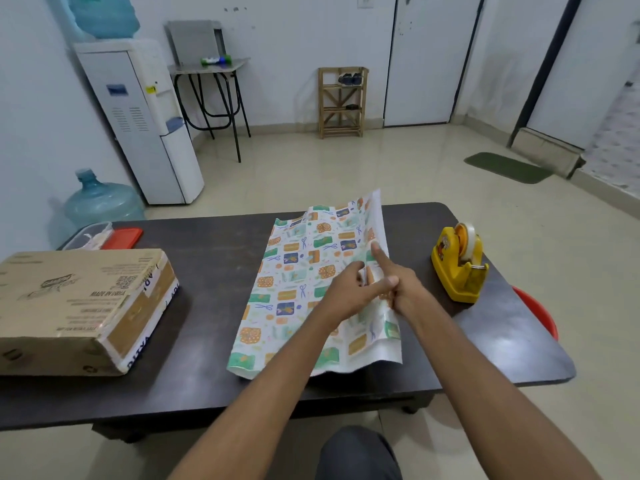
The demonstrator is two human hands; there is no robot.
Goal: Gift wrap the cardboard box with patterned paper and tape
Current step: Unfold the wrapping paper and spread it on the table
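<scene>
The patterned paper [294,271] lies folded in the middle of the dark table [207,258], printed side up. Its right edge is lifted and shows the white underside. My left hand [349,292] pinches that lifted edge near its middle, thumb stretched to the right. My right hand [408,289] holds the same edge just beside it, with the index finger straight along the paper and the other fingers curled. The cardboard box [76,306] rests flat at the table's left end, apart from the paper. A yellow tape dispenser [459,268] stands to the right of my hands.
A clear plastic container [91,233] and a red lid [123,237] sit behind the box. A red round object [540,313] shows past the table's right edge. On the floor at left stand a water jug [100,199] and a water cooler [138,126].
</scene>
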